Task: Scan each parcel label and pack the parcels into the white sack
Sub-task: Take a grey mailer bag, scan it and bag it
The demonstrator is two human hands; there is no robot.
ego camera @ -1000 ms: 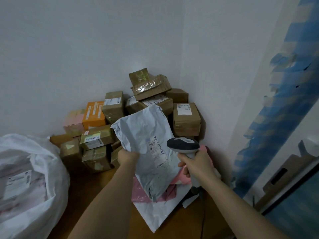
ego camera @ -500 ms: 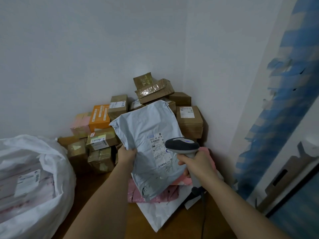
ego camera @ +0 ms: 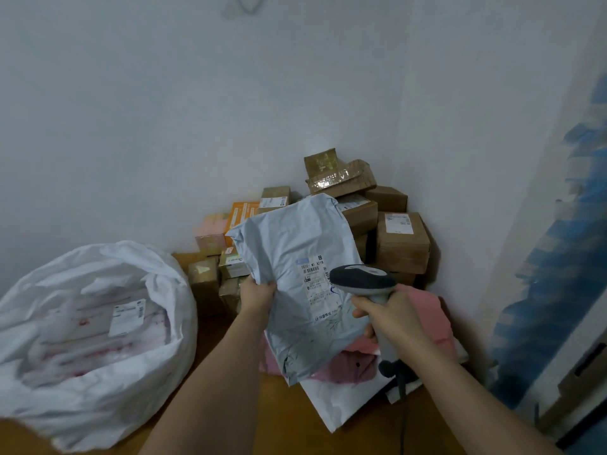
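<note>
The grey parcel (ego camera: 302,284) is held up in front of the heap, its long axis running from upper left to lower right, label side toward the camera. Its label (ego camera: 317,284) sits on the right half of the face, and the head of the scanner (ego camera: 361,280) is just beside it, overlapping the label's right edge.

The left hand (ego camera: 258,295) grips the parcel by its left edge at mid-height, fingers and thumb pinched over the film. The right hand (ego camera: 392,318) is curled round the scanner's handle, to the right of the parcel and slightly lower.

The white sack (ego camera: 98,385) stands open well to the left, parcels already inside; so it lies on the side of the left hand, which is the nearer one and has the parcel. Judging from this, once the label is read the parcel has to swing leftward and down, across the floor gap, into the mouth.

Behind, cardboard boxes (ego camera: 402,241) are stacked in the corner, and pink mailers (ego camera: 427,310) lie under the held parcel.
</note>
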